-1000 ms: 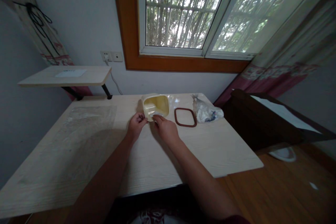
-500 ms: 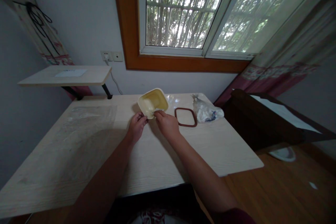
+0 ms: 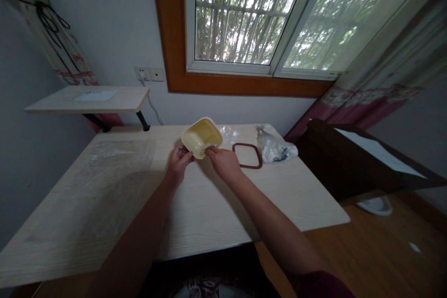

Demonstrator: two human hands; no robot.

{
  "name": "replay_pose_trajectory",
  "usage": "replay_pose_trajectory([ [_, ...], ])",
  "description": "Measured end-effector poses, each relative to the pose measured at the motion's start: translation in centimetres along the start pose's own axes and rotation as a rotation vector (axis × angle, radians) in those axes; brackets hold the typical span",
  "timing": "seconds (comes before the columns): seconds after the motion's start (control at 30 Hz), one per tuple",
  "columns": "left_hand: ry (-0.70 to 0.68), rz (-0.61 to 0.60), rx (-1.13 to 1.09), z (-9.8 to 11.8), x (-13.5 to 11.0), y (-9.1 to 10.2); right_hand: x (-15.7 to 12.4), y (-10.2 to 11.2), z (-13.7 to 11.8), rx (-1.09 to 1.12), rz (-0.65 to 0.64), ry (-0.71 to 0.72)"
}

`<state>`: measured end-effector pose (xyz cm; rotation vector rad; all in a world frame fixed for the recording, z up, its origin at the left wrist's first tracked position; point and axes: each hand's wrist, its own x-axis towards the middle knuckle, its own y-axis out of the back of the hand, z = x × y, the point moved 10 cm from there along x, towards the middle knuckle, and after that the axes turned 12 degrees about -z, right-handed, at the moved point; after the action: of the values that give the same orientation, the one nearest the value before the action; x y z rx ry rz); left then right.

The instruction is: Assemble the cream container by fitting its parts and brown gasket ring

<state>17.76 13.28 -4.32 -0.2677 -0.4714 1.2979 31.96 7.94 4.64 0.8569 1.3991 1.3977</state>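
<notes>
1. Left hand (image 3: pixel 179 160) is pinching the yellow tub (image 3: pixel 205 131) by its near rim; right hand (image 3: pixel 223 162) is apparently pinching there too.
2. Tub's tilting near the bench's (image 3: pixel 209 219) back edge, probably so the inside is showing.
3. Brown frame (image 3: pixel 259 156) and plastic bag (image 3: pixel 275 148) are sitting toward the back-right corner; elbow room's mostly lying toward the front edge tbh.

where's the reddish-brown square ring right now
In the head view, the reddish-brown square ring lies on the table, right of centre, between the person's right hand and the crumpled clear plastic bag.
</notes>
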Motion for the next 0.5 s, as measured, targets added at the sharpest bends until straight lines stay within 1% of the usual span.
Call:
replay_pose_trajectory([
  [0.1,-0.117,0.071,0.079,1.9,-0.1,1.0,-0.1,0.0,-0.2,-0.015,0.008,0.033],
  [0.2,-0.201,0.144,0.148,3.1,-0.2,2.3,-0.1,0.0,-0.5,-0.023,-0.002,0.059],
  [0.33,-0.262,0.233,0.228,3.8,-0.3,3.9,-0.2,-0.1,-0.7,-0.02,-0.03,0.077],
  [0.5,-0.265,0.244,0.263,3.7,-0.1,4.3,-0.2,-0.2,-0.6,-0.025,-0.032,0.078],
])
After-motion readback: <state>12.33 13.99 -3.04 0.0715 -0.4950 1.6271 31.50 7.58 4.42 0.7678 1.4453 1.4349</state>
